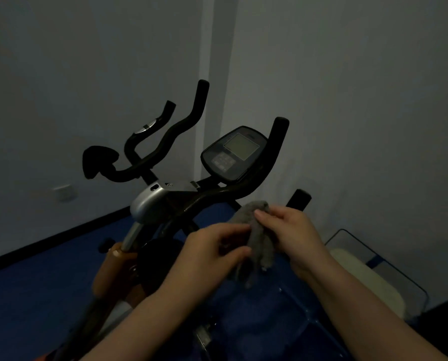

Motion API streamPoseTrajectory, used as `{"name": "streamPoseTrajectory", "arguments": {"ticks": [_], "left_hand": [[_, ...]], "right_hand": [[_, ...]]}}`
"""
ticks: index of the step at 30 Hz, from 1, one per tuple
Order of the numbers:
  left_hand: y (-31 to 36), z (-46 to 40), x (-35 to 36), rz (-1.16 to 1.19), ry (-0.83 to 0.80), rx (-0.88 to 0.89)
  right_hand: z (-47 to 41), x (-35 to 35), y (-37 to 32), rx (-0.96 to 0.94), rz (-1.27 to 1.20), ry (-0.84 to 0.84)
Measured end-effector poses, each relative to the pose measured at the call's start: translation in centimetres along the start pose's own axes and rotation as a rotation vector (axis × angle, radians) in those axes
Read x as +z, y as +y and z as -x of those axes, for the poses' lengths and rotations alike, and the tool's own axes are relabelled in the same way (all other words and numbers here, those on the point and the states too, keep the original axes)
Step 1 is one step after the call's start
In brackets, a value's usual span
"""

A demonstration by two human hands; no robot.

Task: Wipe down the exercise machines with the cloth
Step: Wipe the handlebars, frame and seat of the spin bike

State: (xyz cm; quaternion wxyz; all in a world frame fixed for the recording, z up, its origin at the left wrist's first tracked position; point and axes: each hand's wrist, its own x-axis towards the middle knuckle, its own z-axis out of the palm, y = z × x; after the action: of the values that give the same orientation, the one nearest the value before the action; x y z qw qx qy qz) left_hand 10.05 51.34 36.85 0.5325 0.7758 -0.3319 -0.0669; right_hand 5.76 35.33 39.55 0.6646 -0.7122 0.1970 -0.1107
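I see one exercise bike (181, 194), one console (234, 153), one grey cloth (259, 238) pinched between left hand (207, 252) and right hand (293, 230).

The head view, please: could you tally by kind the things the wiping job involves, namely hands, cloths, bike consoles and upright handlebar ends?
Hands: 2, left hand and right hand, both holding the cloth.
Cloths: 1, grey cloth.
Consoles: 1, console.
Upright handlebar ends: 3, far, middle, near.
Total: 7.
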Motion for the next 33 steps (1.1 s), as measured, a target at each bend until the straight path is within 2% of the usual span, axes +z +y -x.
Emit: {"name": "streamPoseTrajectory", "arguments": {"ticks": [2, 4, 7, 9, 13, 15, 19, 25, 28, 31, 33], "left_hand": [[-0.8, 0.2, -1.4, 0.007, 0.108, -0.043], [-2.2, 0.2, -2.8, -0.084, 0.287, -0.072], [-4.3, 0.0, -3.3, -0.180, 0.402, -0.091], [-5.2, 0.1, -2.7, -0.229, 0.392, -0.079], [-6.7, 1.1, -1.7, -0.324, 0.448, -0.017], [-7.0, 1.5, -1.8, -0.271, 0.505, -0.023], [-7.4, 1.8, -1.8, -0.251, 0.522, -0.017], [-8.1, 1.6, -2.1, -0.322, 0.499, 0.015], [-8.9, 1.8, -2.4, -0.356, 0.530, 0.031], [-9.2, 1.8, -2.2, -0.304, 0.583, 0.007], [-9.2, 1.9, -2.1, -0.292, 0.606, 0.012]], "right_hand": [[-0.4, -1.0, -0.3, -0.105, 0.061, 0.101], [-0.5, -2.1, -1.7, -0.372, 0.204, 0.173], [0.2, -3.1, -4.1, -0.812, 0.663, 0.154], [0.5, -2.8, -3.4, -0.977, 0.979, 0.108], [1.0, -1.7, 3.0, -0.879, 1.314, -0.300], [1.2, -2.2, 4.6, -0.810, 1.328, -0.350], [0.7, -1.7, 3.0, -0.778, 1.249, -0.341], [-1.4, -2.0, 5.5, -0.946, 1.532, -0.335], [-2.0, -1.7, 6.7, -0.995, 1.606, -0.237], [-1.6, 1.1, 7.4, -0.969, 1.605, -0.083], [-1.6, 3.5, 7.2, -0.846, 1.604, -0.088]]}}
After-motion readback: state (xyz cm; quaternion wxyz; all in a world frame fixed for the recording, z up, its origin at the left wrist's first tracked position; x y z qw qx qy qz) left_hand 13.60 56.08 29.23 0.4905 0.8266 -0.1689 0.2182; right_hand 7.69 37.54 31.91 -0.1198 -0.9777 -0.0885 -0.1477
